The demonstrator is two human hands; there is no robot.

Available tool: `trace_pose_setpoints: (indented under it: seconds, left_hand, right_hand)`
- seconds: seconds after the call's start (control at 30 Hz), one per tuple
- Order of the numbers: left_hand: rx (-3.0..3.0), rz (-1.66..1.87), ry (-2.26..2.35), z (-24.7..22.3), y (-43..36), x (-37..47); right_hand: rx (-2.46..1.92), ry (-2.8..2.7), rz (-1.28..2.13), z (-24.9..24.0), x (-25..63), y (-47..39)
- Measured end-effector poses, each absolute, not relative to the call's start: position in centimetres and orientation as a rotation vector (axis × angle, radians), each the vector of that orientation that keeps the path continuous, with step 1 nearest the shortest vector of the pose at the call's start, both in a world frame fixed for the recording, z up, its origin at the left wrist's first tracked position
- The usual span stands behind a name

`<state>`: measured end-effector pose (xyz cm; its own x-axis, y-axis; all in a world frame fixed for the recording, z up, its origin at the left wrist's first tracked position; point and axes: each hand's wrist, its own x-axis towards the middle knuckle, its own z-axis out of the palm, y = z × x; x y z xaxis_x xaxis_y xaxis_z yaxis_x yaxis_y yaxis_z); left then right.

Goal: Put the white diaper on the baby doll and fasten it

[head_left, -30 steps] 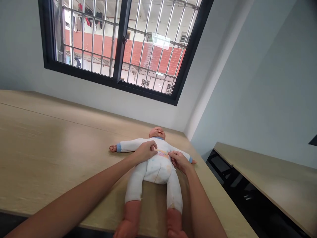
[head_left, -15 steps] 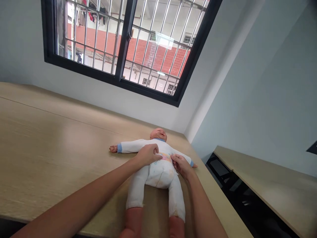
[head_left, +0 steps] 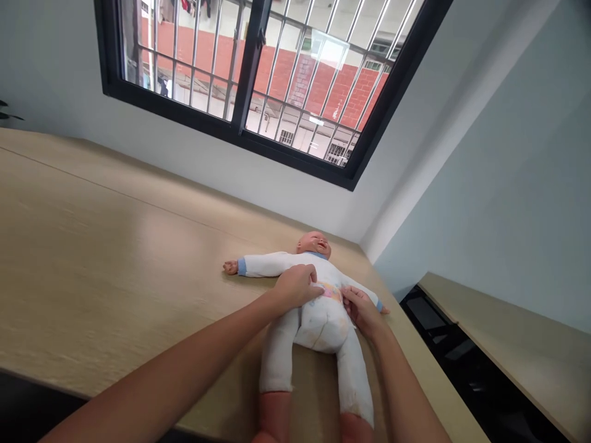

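A baby doll [head_left: 318, 266] in a white outfit with blue cuffs lies on its back on a wooden table, head toward the window, arms spread. Around its hips sits a white diaper [head_left: 323, 326] with a coloured strip across the waist. My left hand [head_left: 297, 285] bends over the waist on the left, thumb and fingertips closed at the diaper's upper edge. On the opposite side, my right hand [head_left: 361, 307] pinches the diaper's edge near the strip. Exactly what lies between the fingertips is too small to make out.
The wooden table [head_left: 115, 264] reaches far to the left and ends at the wall below a barred window [head_left: 249, 80]. Across a dark gap at right is another wooden surface [head_left: 517, 338]. Dark leaf tips [head_left: 8, 112] show at the left edge.
The view has shifted, so the doll and both hands appear farther right. Both hands keep their places at the diaper's waist with hardly any visible change.
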<state>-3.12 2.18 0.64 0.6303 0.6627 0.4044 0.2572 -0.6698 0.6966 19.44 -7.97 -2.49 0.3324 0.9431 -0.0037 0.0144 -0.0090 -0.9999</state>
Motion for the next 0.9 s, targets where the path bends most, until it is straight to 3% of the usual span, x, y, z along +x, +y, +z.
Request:
trace_pose_setpoints:
  seconds: [0.27,0.57,0.9]
  left_hand:
    - [2.312,0.886,0.700,0.5,2.0,-2.8]
    - [2.479,0.531,0.396,1.7,4.7,-4.0]
    - [2.408,0.498,0.416,1.5,4.8,-4.1]
  right_hand:
    - [-1.397,-0.831,0.918,-2.4,20.2,-8.1]
    - [-1.545,-0.775,0.880,-2.5,22.1,-8.1]
    - [-1.677,-0.731,0.854,-2.3,22.0,-7.7]
